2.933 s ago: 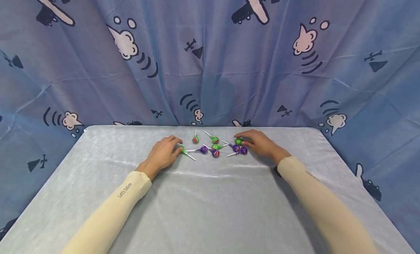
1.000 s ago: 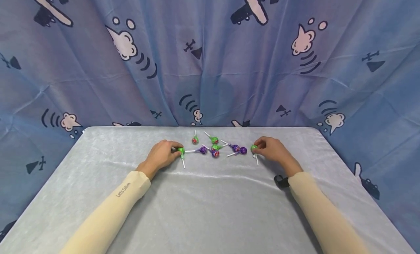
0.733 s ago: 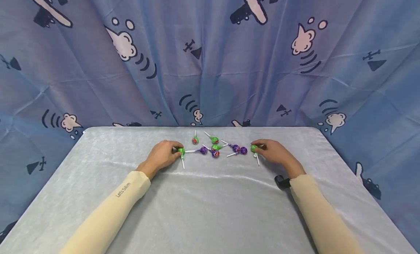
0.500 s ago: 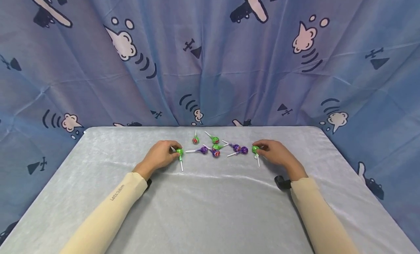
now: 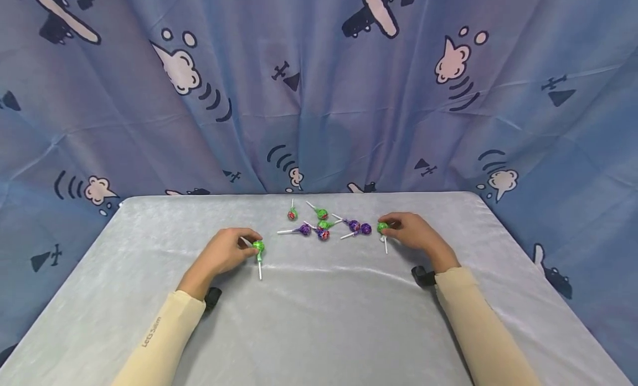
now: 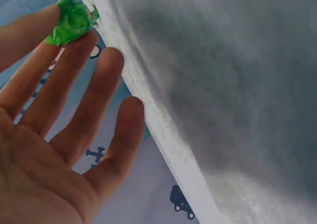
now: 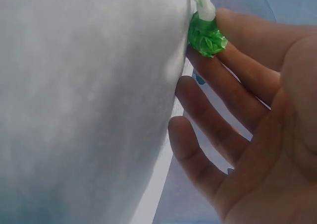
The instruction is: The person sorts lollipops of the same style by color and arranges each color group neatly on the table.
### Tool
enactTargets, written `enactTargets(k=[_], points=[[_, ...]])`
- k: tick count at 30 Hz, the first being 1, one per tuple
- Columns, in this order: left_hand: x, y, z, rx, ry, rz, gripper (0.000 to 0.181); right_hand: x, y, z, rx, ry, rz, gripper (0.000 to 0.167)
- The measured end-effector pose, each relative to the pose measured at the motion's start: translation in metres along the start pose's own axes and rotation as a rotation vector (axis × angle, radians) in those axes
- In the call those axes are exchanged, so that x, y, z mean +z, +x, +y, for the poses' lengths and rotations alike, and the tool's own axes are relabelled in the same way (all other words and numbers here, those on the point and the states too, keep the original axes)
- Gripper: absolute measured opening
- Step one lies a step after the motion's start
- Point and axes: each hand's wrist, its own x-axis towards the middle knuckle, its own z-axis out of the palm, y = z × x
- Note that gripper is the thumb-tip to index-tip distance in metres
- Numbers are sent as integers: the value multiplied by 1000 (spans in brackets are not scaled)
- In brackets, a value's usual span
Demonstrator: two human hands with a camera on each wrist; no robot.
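Note:
My left hand pinches a green-wrapped lollipop by its head, thumb against fingertips, with the white stick pointing toward me. In the left wrist view this green lollipop sits between thumb and fingers while the other fingers are spread. At the right, my right hand pinches another green lollipop, its stick also toward me. The right wrist view shows that lollipop between thumb and fingertips. Between the hands lie more lollipops, among them a purple one close to the right hand.
The loose group includes a red-and-green lollipop, a green one and a purple one, some with crossing sticks. All lie on a pale cloth-covered table. A blue patterned curtain hangs behind its far edge.
My left hand has drawn its lollipop left and nearer to me, away from the purple one's stick. Earlier, my right hand took its green lollipop from the group and moved it right.

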Motion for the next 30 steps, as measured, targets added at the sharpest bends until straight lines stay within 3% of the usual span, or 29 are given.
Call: enactTargets(k=[7, 20, 30], points=[[3, -2, -5, -96, 23, 15, 25, 4, 4, -5, 6, 17, -6, 41], [7, 2, 7, -62, 117, 40, 26, 2, 1, -4, 29, 14, -4, 42], [11, 4, 6, -70, 116, 16, 32, 2, 0, -1, 45, 5, -20, 42]])
